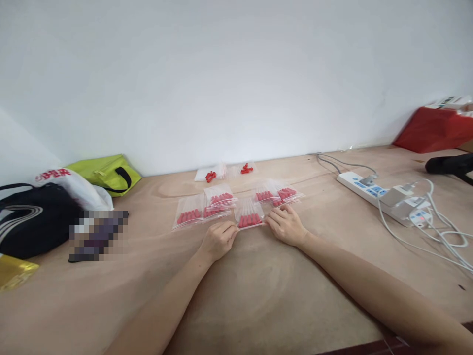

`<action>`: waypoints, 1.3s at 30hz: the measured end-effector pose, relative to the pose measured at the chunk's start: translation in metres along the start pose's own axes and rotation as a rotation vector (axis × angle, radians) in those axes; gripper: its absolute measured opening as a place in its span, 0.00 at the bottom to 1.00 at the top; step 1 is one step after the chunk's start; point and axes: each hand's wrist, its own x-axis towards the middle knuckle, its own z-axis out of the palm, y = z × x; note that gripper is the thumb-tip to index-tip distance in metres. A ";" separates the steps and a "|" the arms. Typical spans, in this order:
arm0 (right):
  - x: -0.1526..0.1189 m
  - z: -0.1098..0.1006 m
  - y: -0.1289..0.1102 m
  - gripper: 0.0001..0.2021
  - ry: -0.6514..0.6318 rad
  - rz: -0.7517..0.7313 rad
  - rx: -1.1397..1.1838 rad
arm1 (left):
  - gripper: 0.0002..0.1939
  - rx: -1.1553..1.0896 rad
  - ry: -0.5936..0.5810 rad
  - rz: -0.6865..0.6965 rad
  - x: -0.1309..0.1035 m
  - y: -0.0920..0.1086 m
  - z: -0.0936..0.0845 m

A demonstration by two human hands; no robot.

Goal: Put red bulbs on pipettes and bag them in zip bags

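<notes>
A small clear zip bag [250, 219] with a row of red pieces inside lies between my hands. My left hand [220, 238] pinches its near left corner, fingers closed. At the near right corner, my right hand [285, 226] closes its fingers on the same bag. To the left lie more such bags, one filled bag [189, 215] and a filled bag [220, 198] overlapping another. Past my right hand, several filled bags [286, 193] overlap one another. What the red pieces are, I cannot make out.
Loose red pieces [210, 176] rest on bags near the wall. On the right are a white power strip [369, 195] with tangled cables and a red bag [432, 130]. A lime-green bag [107, 172], a dark bag [37, 217] and a blurred-out item [98, 236] occupy the left.
</notes>
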 end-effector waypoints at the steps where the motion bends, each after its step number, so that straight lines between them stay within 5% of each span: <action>1: 0.000 0.001 0.001 0.15 0.007 0.013 0.021 | 0.11 -0.008 -0.005 -0.007 0.000 -0.001 0.000; 7: 0.001 -0.002 0.011 0.13 0.049 0.100 0.098 | 0.08 -0.022 -0.042 -0.099 0.005 0.007 -0.001; 15: 0.018 0.018 0.036 0.09 0.011 0.350 -0.057 | 0.19 0.061 -0.164 -0.063 0.013 0.029 0.021; 24: -0.006 0.009 0.057 0.07 0.126 0.517 -0.089 | 0.21 0.074 -0.240 -0.166 0.041 0.013 0.046; 28: -0.034 -0.006 0.051 0.08 0.196 0.446 0.161 | 0.21 0.040 -0.200 -0.221 0.057 -0.004 0.061; 32: -0.047 -0.019 0.032 0.08 0.079 0.312 0.478 | 0.18 0.031 -0.142 -0.233 0.064 -0.013 0.067; 36: -0.047 -0.029 0.017 0.08 -0.075 0.235 0.682 | 0.14 -0.114 0.042 -0.183 0.049 -0.003 0.051; 39: -0.046 -0.034 0.009 0.08 -0.108 0.196 0.780 | 0.11 -0.278 0.013 -0.075 0.027 0.015 0.027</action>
